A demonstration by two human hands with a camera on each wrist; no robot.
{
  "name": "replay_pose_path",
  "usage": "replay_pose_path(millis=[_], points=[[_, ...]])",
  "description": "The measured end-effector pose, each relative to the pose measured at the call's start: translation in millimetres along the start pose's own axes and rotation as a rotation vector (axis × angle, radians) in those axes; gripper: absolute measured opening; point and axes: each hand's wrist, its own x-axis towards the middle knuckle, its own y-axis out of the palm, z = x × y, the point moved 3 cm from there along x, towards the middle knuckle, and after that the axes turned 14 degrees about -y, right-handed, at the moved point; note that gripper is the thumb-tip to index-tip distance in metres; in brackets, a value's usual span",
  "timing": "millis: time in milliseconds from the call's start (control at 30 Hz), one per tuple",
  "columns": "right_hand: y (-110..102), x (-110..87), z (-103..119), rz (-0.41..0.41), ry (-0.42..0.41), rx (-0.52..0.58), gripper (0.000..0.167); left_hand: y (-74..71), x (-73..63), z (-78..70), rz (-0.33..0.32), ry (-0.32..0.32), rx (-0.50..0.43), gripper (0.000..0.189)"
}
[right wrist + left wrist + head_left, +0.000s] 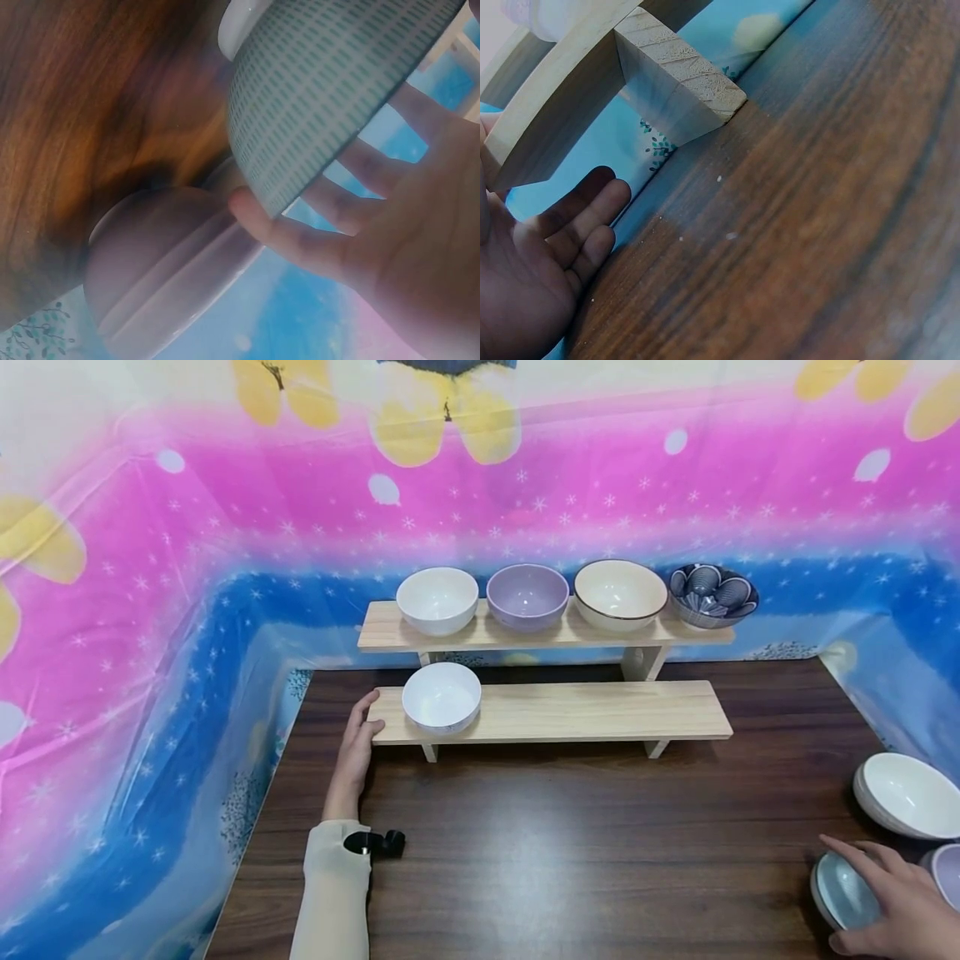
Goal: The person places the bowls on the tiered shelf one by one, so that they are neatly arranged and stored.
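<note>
My left hand grips the left end of the two-tier wooden shelf's lower board, thumb at the front edge. In the left wrist view, the other fingers extend loosely below the board. A white bowl sits on this board's left part. At the lower right, my right hand spreads over a light blue bowl, fingers and thumb by its rim. The right wrist view shows this bowl's green-dashed outside; the fingers are fairly straight, and their hold is partly hidden.
On the upper board stand a white bowl, a purple bowl, a cream bowl and a dark patterned bowl. White bowls and another purple bowl stand at the table's right edge.
</note>
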Motion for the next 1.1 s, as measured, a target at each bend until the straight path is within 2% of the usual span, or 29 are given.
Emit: replay_pose_path(millis=[167, 367, 467, 833, 1100], points=[[0.0, -0.4, -1.0, -0.009, 0.005, -0.008, 0.118, 1.1, -0.3, -0.1, 0.002, 0.0, -0.003, 0.062], [-8.2, -1.6, 8.3, -0.136, -0.071, -0.067, 0.113, 0.5, 0.6, 0.8, 0.006, 0.022, 0.001, 0.062], [-12.1, -0.5, 11.6, -0.163, -0.103, -0.072, 0.114, 0.1, 0.4, 1.0, 0.007, 0.023, 0.0, 0.062], [-33.9, 18.0, 28.0, -0.193, -0.192, -0.051, 0.116, -0.6, -0.4, -0.2, 0.001, 0.005, -0.008, 0.063], [-52.3, 30.6, 41.0, -0.159, -0.204, -0.042, 0.116, 0.6, -1.5, -1.5, 0.022, 0.008, 0.001, 0.064]])
